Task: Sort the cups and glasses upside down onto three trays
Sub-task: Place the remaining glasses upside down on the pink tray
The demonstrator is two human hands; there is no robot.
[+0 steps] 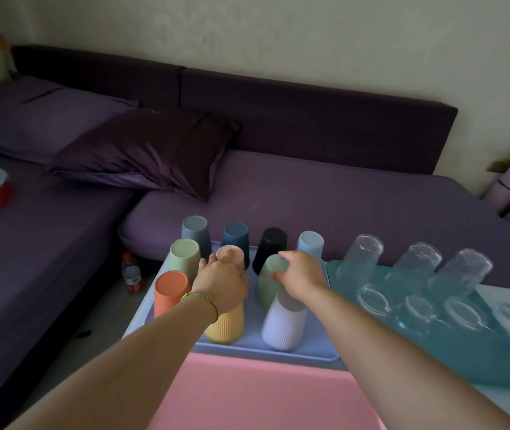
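Head view: both hands on cups on the pale blue tray (309,349).
The left grip (222,280) curls round the base of the upturned pink cup (232,256) in the tray's middle; the right grip (301,274) pinches the sage green cup (266,287) just to its right, fingers over the top and thumb on its side. Around them stand eight other upside-down cups, among them the orange cup (170,290) at the left, the yellow cup (225,327) and the white cup (283,327) near. The clear glasses (360,259) sit on the teal tray (464,352) to the right, blurred. The pink tray (263,395) lies nearest.
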